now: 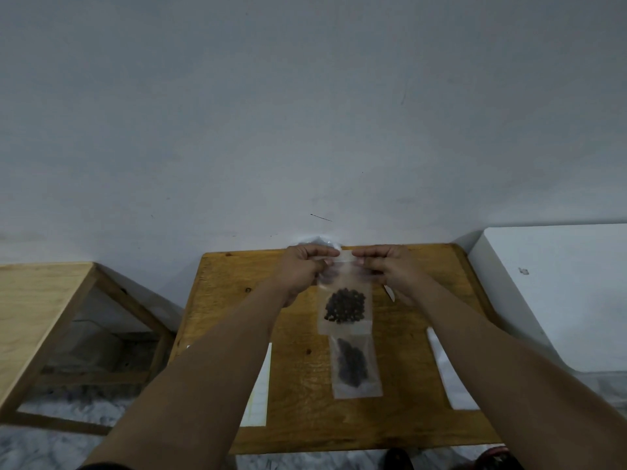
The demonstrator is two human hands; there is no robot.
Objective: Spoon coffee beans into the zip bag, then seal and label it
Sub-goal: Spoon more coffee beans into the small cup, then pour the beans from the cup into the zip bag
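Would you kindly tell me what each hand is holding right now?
Left hand: pinches the top edge of the zip bag.
Right hand: pinches the same top edge.

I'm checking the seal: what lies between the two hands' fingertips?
Head view: only the top strip of the zip bag bridges the gap between the left hand and the right hand.
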